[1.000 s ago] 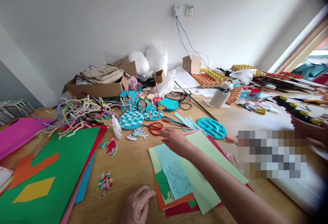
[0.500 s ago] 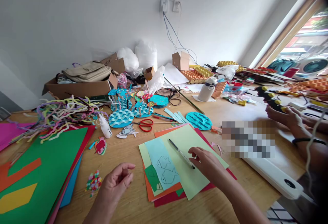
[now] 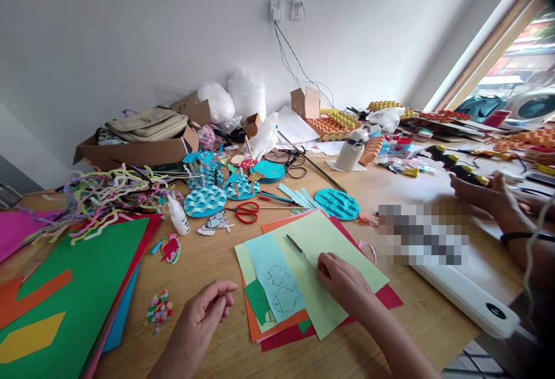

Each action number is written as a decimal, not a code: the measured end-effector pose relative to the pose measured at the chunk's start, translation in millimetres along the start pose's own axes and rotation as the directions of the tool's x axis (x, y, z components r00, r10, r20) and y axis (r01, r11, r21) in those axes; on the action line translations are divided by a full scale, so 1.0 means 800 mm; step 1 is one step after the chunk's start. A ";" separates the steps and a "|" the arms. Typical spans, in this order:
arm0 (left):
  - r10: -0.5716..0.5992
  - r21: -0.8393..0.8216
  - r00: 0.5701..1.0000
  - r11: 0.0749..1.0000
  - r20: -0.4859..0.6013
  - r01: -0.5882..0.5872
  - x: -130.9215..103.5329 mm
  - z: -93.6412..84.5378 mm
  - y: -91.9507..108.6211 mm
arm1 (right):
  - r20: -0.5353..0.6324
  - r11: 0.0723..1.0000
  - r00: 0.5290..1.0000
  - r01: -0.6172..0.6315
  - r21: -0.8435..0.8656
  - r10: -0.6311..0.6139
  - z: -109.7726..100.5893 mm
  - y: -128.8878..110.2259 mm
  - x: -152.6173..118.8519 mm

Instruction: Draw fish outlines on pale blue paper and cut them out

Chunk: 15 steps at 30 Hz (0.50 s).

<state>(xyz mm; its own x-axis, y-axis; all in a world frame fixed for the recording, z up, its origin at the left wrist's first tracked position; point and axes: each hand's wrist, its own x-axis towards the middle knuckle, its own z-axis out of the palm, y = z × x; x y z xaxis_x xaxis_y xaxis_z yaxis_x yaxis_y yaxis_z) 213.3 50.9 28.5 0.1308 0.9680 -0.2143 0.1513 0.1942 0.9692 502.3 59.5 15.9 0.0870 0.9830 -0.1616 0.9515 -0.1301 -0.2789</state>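
My right hand has its fingers closed over the lower end of a pen, which lies on a pale green sheet of paper. The pen's dark end points up and to the left. Just left of the pen, a light blue paper strip carries two fish outlines drawn in black. A green paper piece with drawn lines sits partly under that strip. My left hand hovers over the wood left of the sheets, loosely curved, holding nothing, thumb and fingertips a little apart.
Red scissors, a white glue bottle and fish cutouts lie ahead. Coloured sheets and pipe cleaners cover the left. At right are a long white device and another person's hands.
My right hand has come down onto the pen and its fingers have closed on it. My left hand has shifted slightly right. The other person's hands have lowered away from the black-and-yellow object.
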 end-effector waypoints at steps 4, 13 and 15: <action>0.005 -0.055 1.000 0.998 -0.019 -0.006 0.003 -0.006 -0.016 | -0.037 0.999 0.999 -0.018 0.031 0.019 0.002 0.003 0.001; 0.293 0.471 0.955 0.850 -0.053 -0.235 0.064 -0.016 -0.004 | -0.129 0.539 0.992 0.114 0.835 -0.010 -0.024 -0.029 0.018; 0.347 0.567 0.935 0.786 -0.074 -0.247 0.088 -0.022 -0.004 | -0.155 0.451 0.988 0.142 0.881 -0.009 -0.022 -0.041 0.029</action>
<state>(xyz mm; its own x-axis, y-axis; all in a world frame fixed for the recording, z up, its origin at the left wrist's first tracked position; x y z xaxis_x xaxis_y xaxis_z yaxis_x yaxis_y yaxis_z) 205.2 121.3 12.3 0.1020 0.9841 0.1454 0.6418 -0.1768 0.7462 478.2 88.6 37.8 0.1234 0.9923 -0.0109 0.1815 -0.0333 -0.9828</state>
